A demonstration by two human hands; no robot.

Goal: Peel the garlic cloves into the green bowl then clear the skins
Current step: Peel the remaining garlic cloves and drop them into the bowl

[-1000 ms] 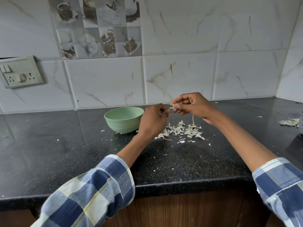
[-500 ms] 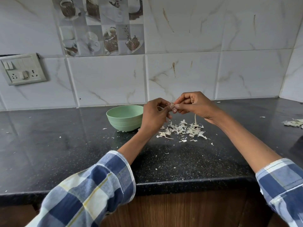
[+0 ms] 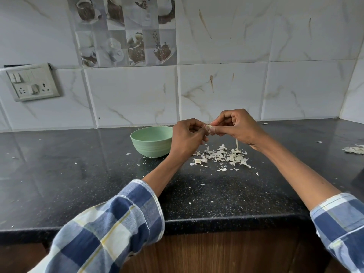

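Observation:
A pale garlic clove [image 3: 208,127] is pinched between both hands above the black counter. My left hand [image 3: 187,137] grips it from the left with curled fingers, and my right hand [image 3: 235,126] pinches it from the right. Only a small tip of the clove shows between the fingertips. The green bowl [image 3: 150,141] stands just left of my left hand; its inside is hidden from here. A heap of white garlic skins [image 3: 221,155] lies on the counter under my hands, with a thin stalk standing up in it.
The black speckled counter [image 3: 78,174] runs to a tiled wall behind. More skins [image 3: 353,149] lie at the far right edge. A switch and socket plate [image 3: 32,83] hangs on the wall at left. Tiny skin flecks are scattered over the counter.
Both hands stay together at the clove, with small finger shifts as they work on it. The view has tilted slightly. The bowl and the skin heap have not moved.

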